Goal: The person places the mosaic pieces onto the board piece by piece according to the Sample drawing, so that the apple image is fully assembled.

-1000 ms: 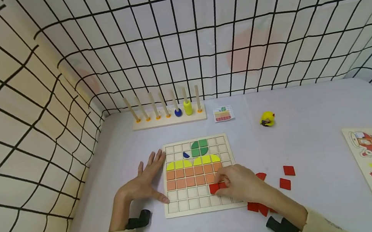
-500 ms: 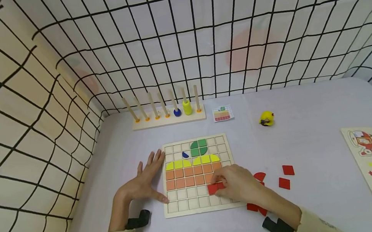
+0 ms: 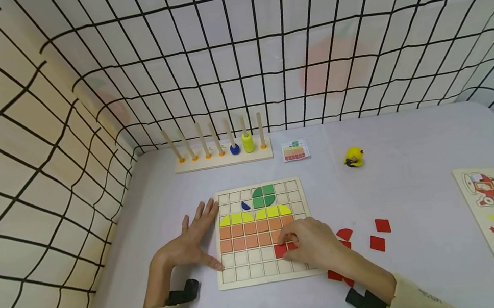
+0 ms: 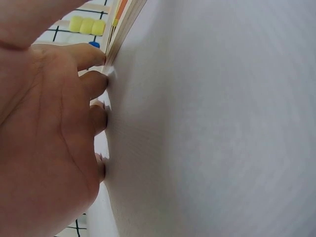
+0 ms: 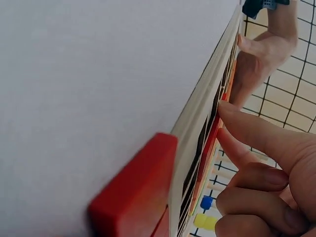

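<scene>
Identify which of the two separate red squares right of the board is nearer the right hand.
The lower red square in the head view is nearer the right hand; the other red square lies farther up and slightly to the right.

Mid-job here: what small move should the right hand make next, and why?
Probably have the right hand press the leftmost red square on the board flat. Its fingertips are there, I can't tell whether it is fully seated, and the left hand at the board's left edge should steady things.
</scene>
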A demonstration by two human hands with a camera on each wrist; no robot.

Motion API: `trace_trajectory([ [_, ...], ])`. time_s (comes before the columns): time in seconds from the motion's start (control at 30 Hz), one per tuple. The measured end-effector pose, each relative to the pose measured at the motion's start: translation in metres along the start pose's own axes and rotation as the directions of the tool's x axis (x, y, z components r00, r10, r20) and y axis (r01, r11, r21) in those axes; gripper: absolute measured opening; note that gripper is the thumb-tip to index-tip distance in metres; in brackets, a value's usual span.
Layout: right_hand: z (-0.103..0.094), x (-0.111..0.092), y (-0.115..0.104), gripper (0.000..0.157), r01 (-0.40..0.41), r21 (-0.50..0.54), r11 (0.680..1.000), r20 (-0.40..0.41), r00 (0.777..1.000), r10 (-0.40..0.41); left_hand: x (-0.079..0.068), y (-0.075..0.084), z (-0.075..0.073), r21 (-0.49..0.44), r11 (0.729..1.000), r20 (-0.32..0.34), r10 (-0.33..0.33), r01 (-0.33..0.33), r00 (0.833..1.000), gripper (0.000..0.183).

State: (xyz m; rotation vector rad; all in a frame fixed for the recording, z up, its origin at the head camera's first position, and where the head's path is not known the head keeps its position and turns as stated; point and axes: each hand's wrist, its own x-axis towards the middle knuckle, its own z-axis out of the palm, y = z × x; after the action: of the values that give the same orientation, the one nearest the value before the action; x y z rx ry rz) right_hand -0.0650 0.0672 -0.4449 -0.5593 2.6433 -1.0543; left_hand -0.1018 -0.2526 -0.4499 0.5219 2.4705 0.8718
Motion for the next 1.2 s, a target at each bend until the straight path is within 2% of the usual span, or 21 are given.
trace_trajectory([
  [0.1,-0.007,-0.001,0.003,0.021,-0.027,0.018,0.999,0.026,0.999,0.027,-0.001,0.0,0.0,0.003,1.0,-0.002,-0.006,0.006,1.0,0.146],
  [0.23,-0.031,-0.008,0.017,0.022,-0.115,0.041,0.993,0.033,0.993,0.113,-0.001,0.0,0.001,0.003,1.0,0.0,-0.016,0.016,1.0,0.145],
  [0.37,-0.061,-0.022,0.042,0.025,-0.201,0.027,0.979,0.001,0.98,0.201,0.0,0.001,0.001,0.007,1.0,0.001,-0.017,0.017,1.0,0.146],
  [0.5,-0.088,-0.042,0.072,0.028,-0.254,0.01,0.967,-0.02,0.967,0.255,0.0,0.001,0.0,0.016,1.0,-0.001,-0.017,0.017,1.0,0.146],
  [0.7,-0.115,-0.07,0.114,0.032,-0.328,-0.046,0.943,-0.002,0.944,0.329,0.0,0.002,0.0,0.007,1.0,0.001,-0.022,0.022,1.0,0.146],
  [0.8,-0.122,-0.077,0.126,0.029,-0.353,-0.062,0.933,0.032,0.934,0.356,-0.001,0.001,0.0,0.009,1.0,0.0,-0.021,0.021,1.0,0.145],
  [0.9,-0.122,-0.077,0.131,0.025,-0.346,-0.055,0.937,0.063,0.935,0.349,-0.001,0.0,0.0,0.011,1.0,-0.003,-0.019,0.019,1.0,0.145],
  [1.1,-0.118,-0.073,0.126,0.033,-0.354,-0.026,0.935,0.106,0.929,0.354,0.0,0.0,0.001,0.01,1.0,-0.004,-0.017,0.017,1.0,0.146],
  [1.2,-0.116,-0.07,0.123,0.036,-0.352,-0.03,0.936,0.1,0.93,0.353,0.0,-0.001,0.001,0.011,1.0,-0.005,-0.018,0.018,1.0,0.146],
])
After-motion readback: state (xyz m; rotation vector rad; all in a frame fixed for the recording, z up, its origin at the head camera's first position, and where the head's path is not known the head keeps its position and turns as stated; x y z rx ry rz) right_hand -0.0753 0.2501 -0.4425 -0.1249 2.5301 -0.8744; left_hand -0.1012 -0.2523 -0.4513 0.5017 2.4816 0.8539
